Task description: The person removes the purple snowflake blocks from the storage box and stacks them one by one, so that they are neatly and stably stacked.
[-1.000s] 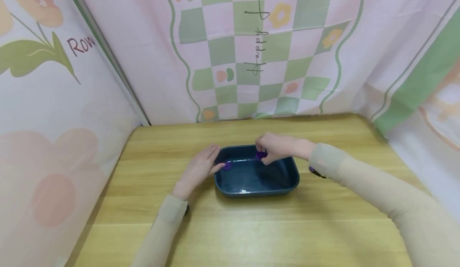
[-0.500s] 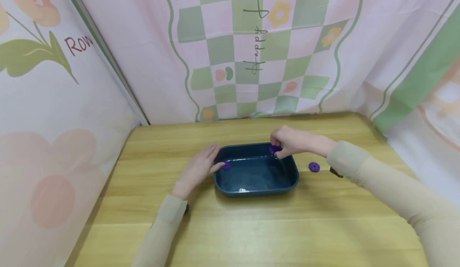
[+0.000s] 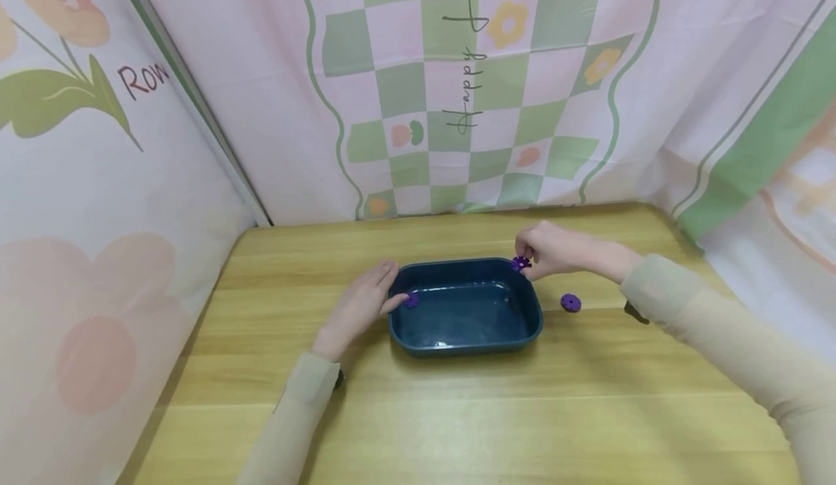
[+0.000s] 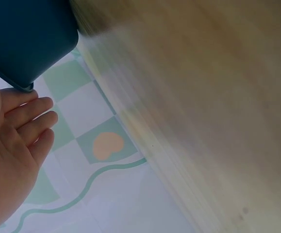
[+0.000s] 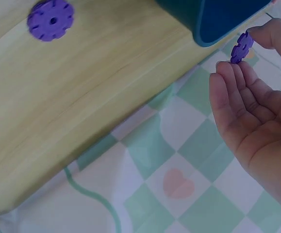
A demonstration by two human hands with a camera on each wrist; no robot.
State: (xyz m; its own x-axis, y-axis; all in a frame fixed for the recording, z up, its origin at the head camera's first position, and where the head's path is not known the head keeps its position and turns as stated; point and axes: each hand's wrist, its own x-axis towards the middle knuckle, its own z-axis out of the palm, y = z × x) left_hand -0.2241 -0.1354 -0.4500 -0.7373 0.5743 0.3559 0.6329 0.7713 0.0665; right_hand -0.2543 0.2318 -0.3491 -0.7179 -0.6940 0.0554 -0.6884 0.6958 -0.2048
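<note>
A dark blue rectangular plastic bin (image 3: 466, 351) stands on the wooden table. My left hand (image 3: 358, 307) rests against its left end, fingers fairly straight along the outside and the thumb reaching over the rim. By that thumb tip, a purple notched disc (image 3: 412, 300) shows inside the bin. My right hand (image 3: 555, 250) is over the far right corner of the bin, pinching another purple notched disc (image 5: 242, 47) on edge between thumb and fingertips. A third purple disc (image 5: 51, 20), with a hole in its middle, lies flat on the table right of the bin.
The wooden table (image 3: 457, 427) spreads around the bin. Behind it hangs a curtain (image 3: 451, 93) with green checks and lettering, and printed cloth (image 3: 98, 289) closes off the left side. Similar fabric (image 3: 764, 209) is on the right.
My right hand has moved right from inside the bin to its far right corner, bringing a disc along. The disc on the table has come out from behind my sleeve. The left hand stays put.
</note>
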